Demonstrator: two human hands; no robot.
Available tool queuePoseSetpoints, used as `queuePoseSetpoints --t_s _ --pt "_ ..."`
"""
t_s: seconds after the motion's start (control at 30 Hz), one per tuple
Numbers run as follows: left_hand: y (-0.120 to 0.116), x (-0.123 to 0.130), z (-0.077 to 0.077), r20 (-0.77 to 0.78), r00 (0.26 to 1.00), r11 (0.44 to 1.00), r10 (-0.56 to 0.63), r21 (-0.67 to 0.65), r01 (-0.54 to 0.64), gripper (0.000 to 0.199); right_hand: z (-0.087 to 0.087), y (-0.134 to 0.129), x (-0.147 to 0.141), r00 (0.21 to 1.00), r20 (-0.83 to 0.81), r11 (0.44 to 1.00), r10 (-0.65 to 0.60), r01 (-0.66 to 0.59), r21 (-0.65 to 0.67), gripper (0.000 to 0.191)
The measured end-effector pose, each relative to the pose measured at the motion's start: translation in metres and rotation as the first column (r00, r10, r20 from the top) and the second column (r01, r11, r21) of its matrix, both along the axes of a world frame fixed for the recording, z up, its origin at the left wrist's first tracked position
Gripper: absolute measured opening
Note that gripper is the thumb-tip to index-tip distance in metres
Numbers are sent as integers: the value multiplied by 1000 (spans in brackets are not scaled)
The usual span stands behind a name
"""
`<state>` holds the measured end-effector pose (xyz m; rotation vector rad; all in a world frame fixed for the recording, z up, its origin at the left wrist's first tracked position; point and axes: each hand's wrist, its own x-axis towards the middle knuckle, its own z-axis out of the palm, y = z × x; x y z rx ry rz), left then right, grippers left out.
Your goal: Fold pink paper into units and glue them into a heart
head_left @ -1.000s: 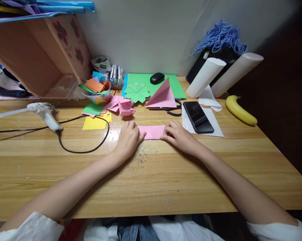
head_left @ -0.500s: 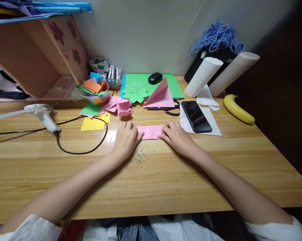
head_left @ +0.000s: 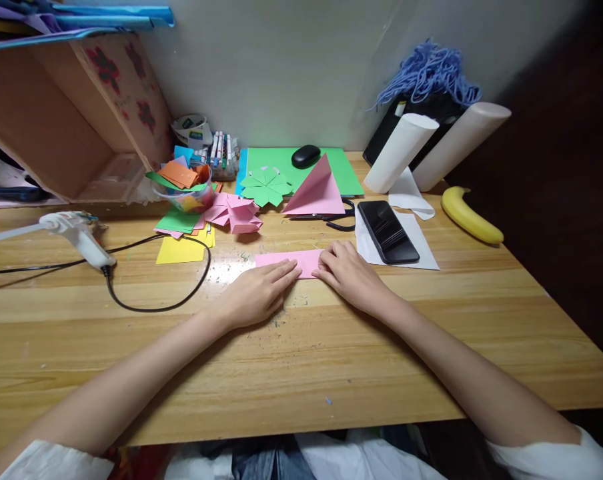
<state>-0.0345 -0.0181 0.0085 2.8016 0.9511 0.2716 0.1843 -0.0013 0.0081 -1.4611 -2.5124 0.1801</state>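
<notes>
A folded strip of pink paper (head_left: pixel 307 261) lies flat on the table in front of me. My left hand (head_left: pixel 261 288) rests on its near edge with the fingers stretched out and pressing the strip down. Around the strip's right end the fingers of my right hand (head_left: pixel 345 270) are curled, pinching it. Behind the strip stand a pink folded paper cone (head_left: pixel 317 190) and a pink folded paper piece (head_left: pixel 236 215). A green paper flower (head_left: pixel 265 185) lies farther back.
On the left are a white glue gun (head_left: pixel 76 237) with a looping black cord, yellow paper (head_left: pixel 179 252) and a cup of paper scraps (head_left: pixel 185 190). Scissors (head_left: pixel 340 225), a phone (head_left: pixel 389 232), a banana (head_left: pixel 470 217) and a white paper roll (head_left: pixel 401 153) stand or lie right.
My left hand has let go of the strip's left end and moved onto its near edge, fingers now stretched flat. My right hand keeps its place at the right end.
</notes>
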Motion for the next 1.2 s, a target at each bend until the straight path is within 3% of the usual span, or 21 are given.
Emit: queuePoseSetpoints --t_s 0.13,0.23,0.33,0.57,0.7,0.87,1.1,1.2 --pt "-8 4 3 -111 994 999 3 35 0 52 6 1 1 985 -34 984 172 -170 48 13" --pt "-11 6 0 -142 989 997 42 65 -33 56 7 1 3 922 -28 921 387 -386 52 22" --pt "-12 8 -3 -145 988 996 60 81 -48 54 4 0 4 878 -46 879 476 -474 48 27" --pt "-13 13 6 -154 985 988 81 144 -59 52 5 -3 3 900 -118 908 419 -415 54 22" --pt "-20 17 6 -199 976 965 86 259 -33 43 11 -2 7 908 -121 915 402 -402 26 22" --pt "-36 24 -5 -326 907 898 266 425 -110 52 15 0 14 924 -110 929 367 -370 -1 24" --pt "-40 25 -7 -274 897 886 347 410 -218 52 14 4 17 922 -98 927 374 -375 5 27" --pt "-41 26 -8 -266 877 855 401 451 -255 52 12 5 19 922 -125 930 365 -368 3 29"
